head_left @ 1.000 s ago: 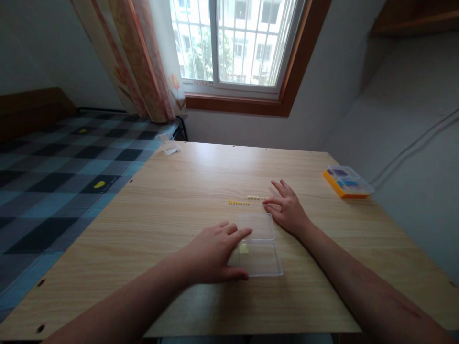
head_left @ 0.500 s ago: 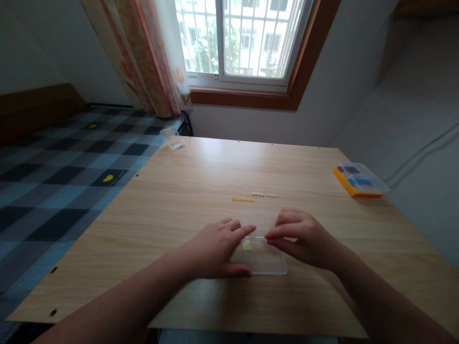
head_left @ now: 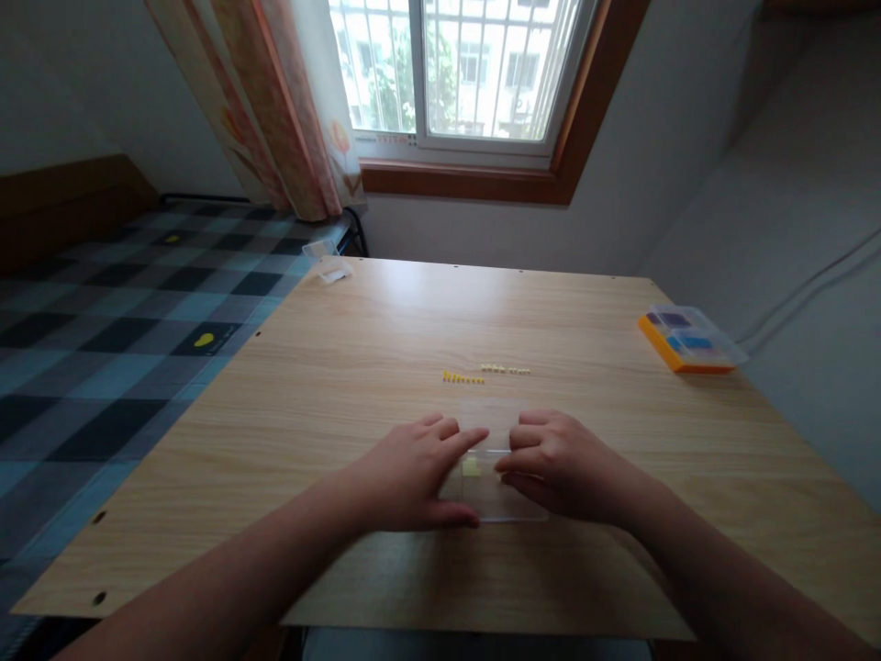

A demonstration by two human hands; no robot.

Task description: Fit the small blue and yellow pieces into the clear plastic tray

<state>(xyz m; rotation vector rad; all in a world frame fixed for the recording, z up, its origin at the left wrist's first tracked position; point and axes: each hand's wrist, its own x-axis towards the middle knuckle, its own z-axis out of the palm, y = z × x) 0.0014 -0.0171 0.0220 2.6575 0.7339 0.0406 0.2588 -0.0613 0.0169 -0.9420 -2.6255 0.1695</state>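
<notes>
Near the front edge of the surface (head_left: 385,578), a spread left hand (head_left: 417,473) flanks a clear plastic case (head_left: 506,510) the right hand (head_left: 557,465), fingertips pinched, load indiscernible, could bump askew.

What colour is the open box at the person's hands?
Clear and colourless: the table's wood shows through the box. The head view shows it best.

"You had bare tabletop (head_left: 623,413) from your right hand (head_left: 554,464) across to the orange-sided case (head_left: 664,349)."

"Ahead, though, the yellow row (head_left: 461,378) and pale row (head_left: 505,370) of pieces stood in your way."

"You also had room left of your left hand (head_left: 417,473)."

"But over the clear box (head_left: 490,503), your hands left only a narrow gap."
</notes>
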